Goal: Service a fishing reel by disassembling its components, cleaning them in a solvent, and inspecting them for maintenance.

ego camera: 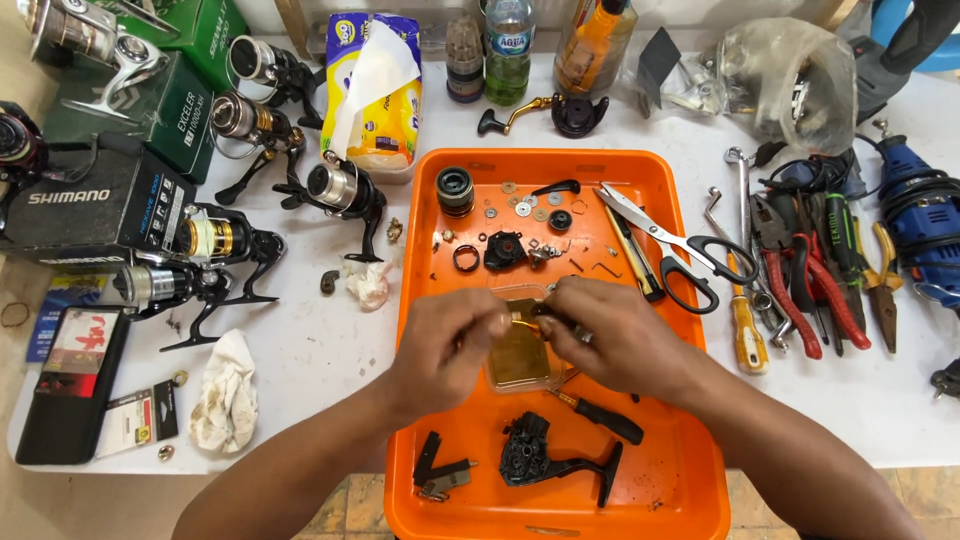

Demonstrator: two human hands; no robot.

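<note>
My left hand [448, 343] and my right hand [607, 335] meet over the middle of an orange tray [680, 190]. Both pinch a small brass-coloured part [524, 317] between their fingertips. Right under the hands sits a small clear tub of yellowish liquid [520, 358]. A black reel body with a handle [545, 458] lies at the tray's front, and a small black screwdriver [605, 417] lies just under my right wrist. A spool [455, 190], a black plate [505, 250] and several washers rest at the tray's back.
Several fishing reels [340, 190] and dark boxes [95, 205] crowd the left of the white table. Scissors [665, 240] overlap the tray's right rim. Pliers, wrenches and a blue power tool [915, 210] lie at right. Bottles [508, 50] and a tissue pack [375, 85] stand behind. A dirty rag [228, 390] lies front left.
</note>
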